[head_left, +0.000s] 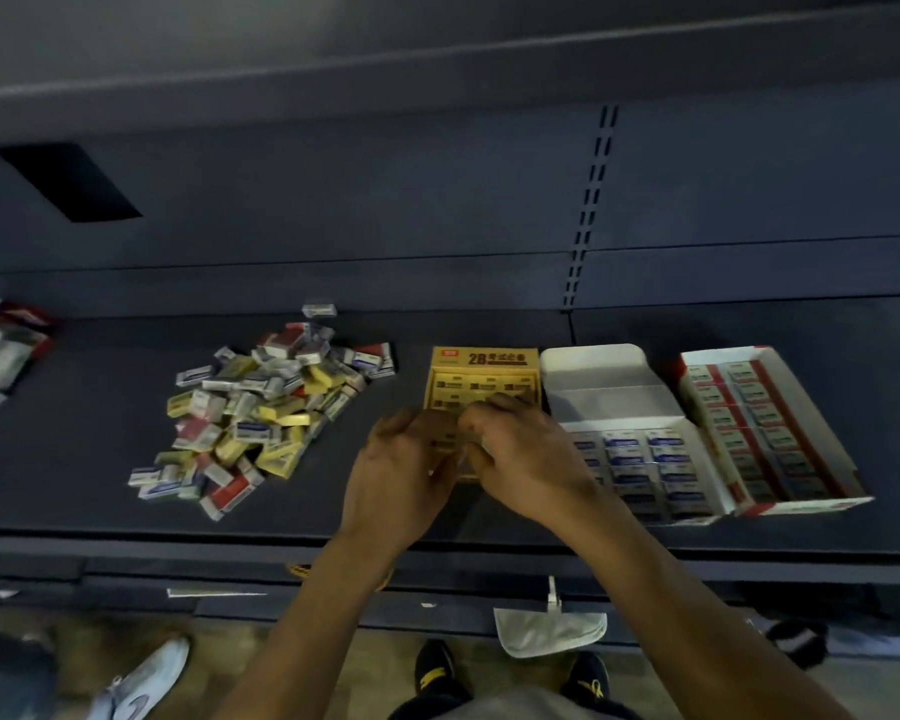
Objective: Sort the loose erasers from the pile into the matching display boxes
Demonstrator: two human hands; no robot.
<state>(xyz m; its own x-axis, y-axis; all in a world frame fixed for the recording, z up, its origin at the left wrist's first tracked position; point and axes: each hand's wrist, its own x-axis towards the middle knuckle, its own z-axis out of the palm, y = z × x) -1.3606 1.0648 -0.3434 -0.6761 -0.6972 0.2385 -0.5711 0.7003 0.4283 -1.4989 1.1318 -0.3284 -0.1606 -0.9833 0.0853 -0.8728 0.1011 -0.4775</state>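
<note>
Yellow, red and blue-white erasers are lying in one loose pile [261, 413] on the dark shelf [74, 433], too many and too jumbled to count. One stray eraser [319, 310] is sitting apart just behind them.

Three open display boxes are standing in a row to the right of the pile. One is a yellow box [481, 358], one a white box [609, 402] showing three columns of blue-labelled erasers, and one a red box [801, 507] showing two columns. The white and red boxes are touching, and the yellow box is sitting just beside the white one.

Two hands are meeting over the front half of the yellow box, the left hand [401, 470] and the right hand [531, 459] almost touching. The fingers [489, 407] of both are curling inward and down. A blurred yellowish shape is showing between them, but there is no telling whether either hand is gripping it.

The hands and forearms are covering the yellow box's front rows and the white box's near-left corner. More packs [1, 350] are lying at the shelf's far left, partly cut off. Below the shelf, two black shoes [435, 667] and one white sneaker [146, 683] are showing, and one pale pouch [546, 628] is hanging at the shelf front.
</note>
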